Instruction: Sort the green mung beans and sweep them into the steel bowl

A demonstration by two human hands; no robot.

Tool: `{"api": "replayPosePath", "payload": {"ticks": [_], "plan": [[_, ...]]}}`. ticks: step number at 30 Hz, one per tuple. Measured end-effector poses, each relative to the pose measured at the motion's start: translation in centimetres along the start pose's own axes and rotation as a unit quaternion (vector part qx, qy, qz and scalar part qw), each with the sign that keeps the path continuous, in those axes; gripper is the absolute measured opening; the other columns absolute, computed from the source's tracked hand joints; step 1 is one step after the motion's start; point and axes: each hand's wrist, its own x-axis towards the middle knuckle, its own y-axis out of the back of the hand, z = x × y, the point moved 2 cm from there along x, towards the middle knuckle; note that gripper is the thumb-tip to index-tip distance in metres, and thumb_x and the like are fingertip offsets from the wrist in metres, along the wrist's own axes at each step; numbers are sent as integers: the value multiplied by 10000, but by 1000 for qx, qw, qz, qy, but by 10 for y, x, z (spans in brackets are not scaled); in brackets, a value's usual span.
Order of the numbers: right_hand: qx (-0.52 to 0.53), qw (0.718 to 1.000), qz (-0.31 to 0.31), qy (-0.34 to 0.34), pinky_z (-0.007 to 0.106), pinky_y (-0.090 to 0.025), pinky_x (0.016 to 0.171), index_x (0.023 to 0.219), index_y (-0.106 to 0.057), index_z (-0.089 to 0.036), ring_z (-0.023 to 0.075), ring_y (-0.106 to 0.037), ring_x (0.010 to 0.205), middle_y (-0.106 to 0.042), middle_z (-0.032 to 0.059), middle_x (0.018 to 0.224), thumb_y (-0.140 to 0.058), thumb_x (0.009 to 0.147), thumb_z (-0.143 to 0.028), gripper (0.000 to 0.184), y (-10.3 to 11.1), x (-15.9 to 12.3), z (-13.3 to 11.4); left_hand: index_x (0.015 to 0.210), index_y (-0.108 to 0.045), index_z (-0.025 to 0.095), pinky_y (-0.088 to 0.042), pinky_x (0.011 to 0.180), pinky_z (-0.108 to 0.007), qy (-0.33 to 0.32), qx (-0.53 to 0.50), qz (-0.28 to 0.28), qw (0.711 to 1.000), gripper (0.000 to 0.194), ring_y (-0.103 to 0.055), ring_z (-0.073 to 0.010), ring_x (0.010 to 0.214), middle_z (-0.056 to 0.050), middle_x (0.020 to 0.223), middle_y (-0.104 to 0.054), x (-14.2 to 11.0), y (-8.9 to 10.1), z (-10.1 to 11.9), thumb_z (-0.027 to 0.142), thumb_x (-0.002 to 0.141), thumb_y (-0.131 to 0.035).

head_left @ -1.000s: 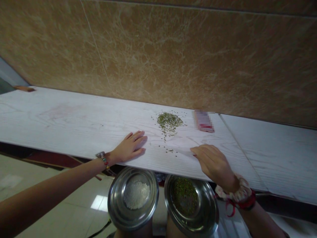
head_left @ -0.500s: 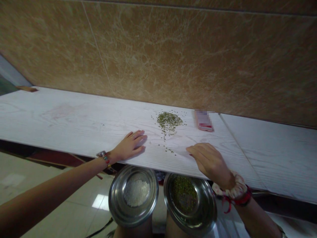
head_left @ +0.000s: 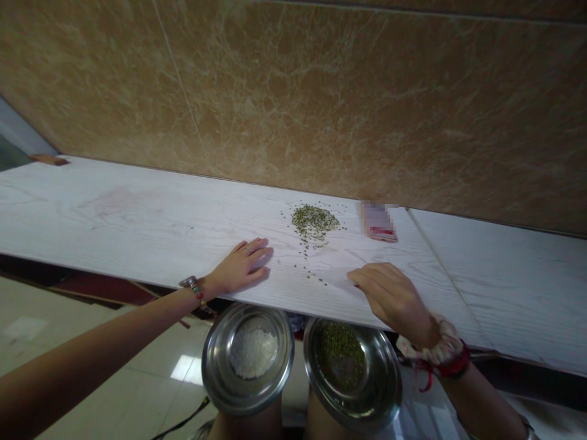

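My left hand (head_left: 241, 266) lies flat on the white wood-grain counter (head_left: 192, 214), palm down with its fingers stretched out. A scattered heap of green mung beans (head_left: 314, 220) is beyond it to the right, with a thin trail of loose beans running toward the counter's front edge. To the right of that trail, my right hand (head_left: 392, 296) is closed in a pinch above the counter. A faint pale, see-through patch shows at its fingertips; what they hold, if anything, I cannot make out.
Two steel bowls rest on my legs below the counter edge. The left bowl (head_left: 210, 360) has white grains (head_left: 254, 354) in it, the right bowl (head_left: 389, 379) green beans (head_left: 339, 351). A partly blurred phone (head_left: 380, 223) lies near the tiled wall (head_left: 284, 98).
The view has shifted very slightly. Both hands keep their poses, and the beans on the counter look the same.
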Motion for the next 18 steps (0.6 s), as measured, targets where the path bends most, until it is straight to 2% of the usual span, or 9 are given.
{"api": "replayPosePath", "payload": {"ticks": [4, 11, 18], "plan": [[6, 1000, -17, 4, 292, -480, 668, 943, -630, -164, 153, -611, 745, -712, 42, 804, -430, 846, -3, 275, -5, 3, 2, 1316, -479, 182, -323, 1073, -460, 5, -5, -3, 1000, 442, -403, -273, 1331, -137, 1453, -431, 0, 1, 1, 412, 944, -413], [37, 999, -21, -7, 308, -487, 727, 996, -619, -171, 165, -607, 794, -709, 38, 831, -466, 814, 14, 301, 9, -13, 9, 1322, -493, 173, -306, 1087, -464, 17, -7, -23, 1000, 463, -397, -274, 1335, -139, 1462, -420, 1, 3, 2, 424, 944, -401], [23, 999, -19, -15, 309, -482, 704, 978, -627, -176, 163, -609, 765, -705, 35, 806, -451, 823, 4, 295, 8, -13, 5, 1335, -488, 187, -303, 1090, -452, 21, -9, -22, 999, 474, -388, -269, 1341, -122, 1475, -407, 2, 4, 2, 437, 943, -396]]}}
